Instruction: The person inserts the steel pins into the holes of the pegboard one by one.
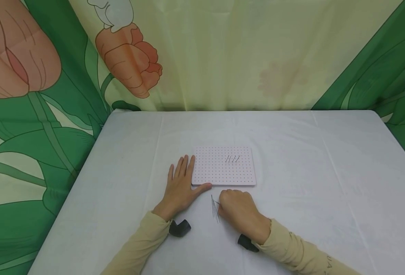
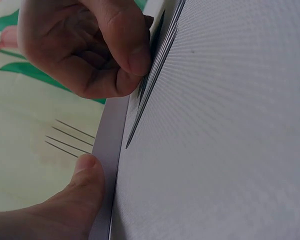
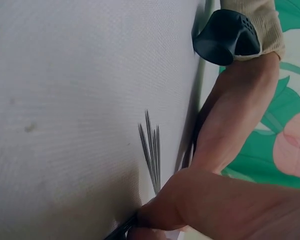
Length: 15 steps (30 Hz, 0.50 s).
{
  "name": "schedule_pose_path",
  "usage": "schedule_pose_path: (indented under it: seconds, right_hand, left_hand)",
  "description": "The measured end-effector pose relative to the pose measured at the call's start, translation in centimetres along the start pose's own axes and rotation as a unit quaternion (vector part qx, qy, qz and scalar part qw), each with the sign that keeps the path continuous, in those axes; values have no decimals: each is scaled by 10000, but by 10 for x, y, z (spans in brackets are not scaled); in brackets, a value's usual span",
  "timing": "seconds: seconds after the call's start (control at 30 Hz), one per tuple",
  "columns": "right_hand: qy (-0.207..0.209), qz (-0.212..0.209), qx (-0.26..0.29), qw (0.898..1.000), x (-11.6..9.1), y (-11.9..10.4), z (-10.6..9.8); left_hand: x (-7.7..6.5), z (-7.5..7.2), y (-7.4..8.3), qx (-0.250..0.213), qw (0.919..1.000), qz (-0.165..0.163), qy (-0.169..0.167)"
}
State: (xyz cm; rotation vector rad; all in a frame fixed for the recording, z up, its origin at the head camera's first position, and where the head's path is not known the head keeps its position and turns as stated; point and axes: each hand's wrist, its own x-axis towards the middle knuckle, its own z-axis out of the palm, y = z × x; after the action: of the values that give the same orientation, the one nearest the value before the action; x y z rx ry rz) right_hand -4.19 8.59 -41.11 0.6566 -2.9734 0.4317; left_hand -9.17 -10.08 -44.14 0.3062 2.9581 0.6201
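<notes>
A white board [image 1: 223, 168] with a grid of small holes lies on the table, several thin metal pins [image 1: 233, 159] standing in it, also visible in the left wrist view. My left hand [image 1: 182, 191] lies with fingers spread along the board's left side, its thumb [image 2: 90, 175] at the near edge. Just in front of the board, my right hand [image 1: 240, 210] pinches a thin metal pin [image 1: 217, 202] between thumb and curled fingers; its far end is hidden by the hand. Beside those fingertips a loose bundle of pins [image 3: 152, 150] lies on the cloth.
White cloth [image 1: 291, 152] covers the table. Black wrist cameras sit below the left wrist [image 1: 179, 228] and the right wrist [image 1: 248, 243]. Behind the table's far edge hangs a printed curtain [image 1: 223, 57] with a carrot and green leaves.
</notes>
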Motion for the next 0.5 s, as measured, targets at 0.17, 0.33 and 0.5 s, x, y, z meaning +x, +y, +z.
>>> schedule_pose_path:
  seconds: [0.17,0.33,0.5]
  right_hand:
    - [-132,-40,127,9998,1,3,-1]
    - [-253,-66,478,9985,1,5,-4]
    - [-213,-106,849,9961,1,6,-6]
  left_hand:
    - [0,-1,0,-3,10000,-12,-23]
    - [0,0,0,-6,10000,-11,11]
    - [0,1,0,4,10000,-22,17]
